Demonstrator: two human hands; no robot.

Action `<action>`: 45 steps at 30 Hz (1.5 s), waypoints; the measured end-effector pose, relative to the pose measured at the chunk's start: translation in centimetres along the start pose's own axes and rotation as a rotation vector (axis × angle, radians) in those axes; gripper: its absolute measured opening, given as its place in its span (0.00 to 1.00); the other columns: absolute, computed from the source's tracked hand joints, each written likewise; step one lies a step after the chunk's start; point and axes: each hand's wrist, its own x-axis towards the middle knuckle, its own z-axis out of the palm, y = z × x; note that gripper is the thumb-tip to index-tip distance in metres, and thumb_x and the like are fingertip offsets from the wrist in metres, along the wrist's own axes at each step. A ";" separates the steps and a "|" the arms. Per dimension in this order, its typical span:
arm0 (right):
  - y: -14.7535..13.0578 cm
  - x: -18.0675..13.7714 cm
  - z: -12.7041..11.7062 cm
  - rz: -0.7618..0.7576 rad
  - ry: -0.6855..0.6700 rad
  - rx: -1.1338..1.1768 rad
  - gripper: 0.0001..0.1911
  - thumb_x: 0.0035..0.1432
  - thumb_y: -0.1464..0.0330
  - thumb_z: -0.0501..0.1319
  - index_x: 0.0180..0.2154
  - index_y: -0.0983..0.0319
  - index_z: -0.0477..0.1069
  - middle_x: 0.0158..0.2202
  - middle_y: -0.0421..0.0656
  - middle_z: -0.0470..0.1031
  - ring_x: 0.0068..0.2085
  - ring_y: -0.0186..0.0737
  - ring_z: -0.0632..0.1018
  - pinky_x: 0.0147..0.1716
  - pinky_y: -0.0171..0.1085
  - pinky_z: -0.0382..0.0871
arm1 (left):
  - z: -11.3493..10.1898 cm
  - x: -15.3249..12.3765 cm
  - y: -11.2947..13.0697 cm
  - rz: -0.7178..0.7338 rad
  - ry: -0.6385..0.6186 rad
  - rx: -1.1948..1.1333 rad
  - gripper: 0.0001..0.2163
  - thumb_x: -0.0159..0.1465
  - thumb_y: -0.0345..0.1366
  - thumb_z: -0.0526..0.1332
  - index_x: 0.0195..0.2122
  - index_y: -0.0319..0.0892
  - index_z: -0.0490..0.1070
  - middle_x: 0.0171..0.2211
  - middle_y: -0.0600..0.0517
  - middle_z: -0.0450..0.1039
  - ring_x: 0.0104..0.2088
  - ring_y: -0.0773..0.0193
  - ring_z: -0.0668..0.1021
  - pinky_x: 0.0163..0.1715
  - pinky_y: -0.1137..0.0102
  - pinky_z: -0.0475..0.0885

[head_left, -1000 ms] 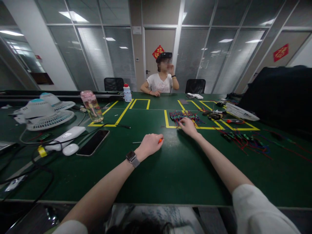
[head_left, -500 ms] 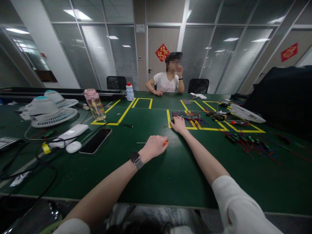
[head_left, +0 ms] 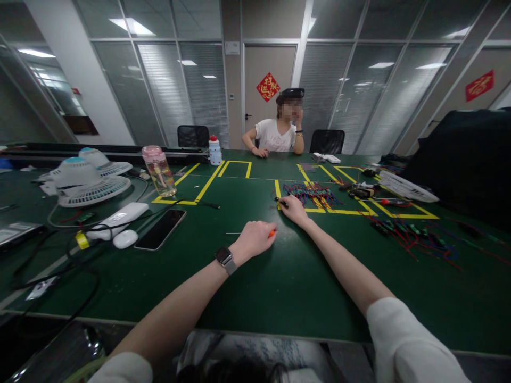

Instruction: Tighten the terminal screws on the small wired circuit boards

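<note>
Left fingers (head_left: pixel 266 239) curl around screwdriver (head_left: pixel 272 233).

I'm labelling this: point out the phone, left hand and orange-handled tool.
Phone (head_left: pixel 161 230), head view: dark screen.
Left hand (head_left: pixel 254 238), head view: its back.
Orange-handled tool (head_left: pixel 272 233), head view: orange end.

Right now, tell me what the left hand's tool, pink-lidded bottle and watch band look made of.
Tool: shaft probably metal, thin, straight, grey; orange end perhaps plastic, by its bright colour.
Bottle: clear, glossy plastic or glass; contents show through.
Watch band: perhaps metal mesh or fabric; grey, too small to settle.
</note>
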 end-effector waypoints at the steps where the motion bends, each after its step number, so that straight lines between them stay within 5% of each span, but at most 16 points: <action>1: -0.5 -0.5 -0.1 -0.014 -0.006 0.036 0.12 0.56 0.74 0.58 0.40 0.62 0.77 0.41 0.47 0.79 0.45 0.44 0.75 0.47 0.41 0.67 | 0.0 0.0 0.0 -0.002 0.007 0.005 0.11 0.66 0.39 0.51 0.37 0.43 0.72 0.32 0.48 0.77 0.31 0.61 0.78 0.33 0.70 0.69; 8: -5.2 -6.4 -2.4 -0.125 -0.125 0.346 0.10 0.53 0.73 0.62 0.39 0.62 0.77 0.36 0.43 0.78 0.36 0.38 0.78 0.38 0.36 0.72 | -1.2 0.2 -0.1 -0.030 0.156 0.033 0.12 0.68 0.38 0.48 0.41 0.42 0.70 0.33 0.48 0.76 0.32 0.60 0.77 0.32 0.70 0.69; 13: -7.6 -10.6 -3.8 -0.128 -0.181 0.458 0.08 0.53 0.72 0.63 0.37 0.59 0.78 0.36 0.43 0.76 0.36 0.39 0.76 0.39 0.39 0.72 | -3.0 0.1 0.1 -0.028 0.462 -0.128 0.11 0.66 0.36 0.51 0.46 0.41 0.67 0.42 0.48 0.73 0.38 0.63 0.75 0.40 0.69 0.70; 18: -8.1 -11.3 -3.6 -0.084 -0.157 0.374 0.07 0.53 0.72 0.64 0.36 0.60 0.78 0.33 0.44 0.76 0.38 0.43 0.75 0.41 0.42 0.69 | -4.3 0.4 -0.3 -0.060 0.771 -0.419 0.15 0.65 0.28 0.49 0.53 0.40 0.57 0.45 0.45 0.68 0.42 0.64 0.74 0.46 0.67 0.70; 25: -7.8 -11.0 -3.5 -0.093 -0.213 0.449 0.08 0.54 0.71 0.63 0.38 0.61 0.79 0.34 0.44 0.74 0.35 0.38 0.75 0.36 0.37 0.69 | -3.6 0.9 -1.0 -0.081 0.740 -0.888 0.11 0.68 0.40 0.51 0.50 0.45 0.54 0.38 0.54 0.66 0.25 0.73 0.78 0.26 0.77 0.74; 29: -7.8 -11.0 -3.6 -0.111 -0.224 0.458 0.08 0.54 0.72 0.64 0.38 0.62 0.79 0.33 0.44 0.74 0.35 0.38 0.75 0.36 0.36 0.68 | -2.6 1.0 -0.5 -0.072 0.712 -1.016 0.11 0.68 0.40 0.51 0.49 0.46 0.54 0.37 0.55 0.65 0.22 0.74 0.77 0.23 0.77 0.74; 45: -8.1 -11.0 -3.7 -0.120 -0.215 0.441 0.08 0.54 0.73 0.64 0.37 0.62 0.79 0.33 0.44 0.74 0.34 0.39 0.75 0.36 0.36 0.68 | -1.2 0.8 0.1 -0.063 0.570 -0.960 0.10 0.68 0.39 0.52 0.48 0.44 0.55 0.37 0.54 0.66 0.24 0.72 0.79 0.23 0.79 0.71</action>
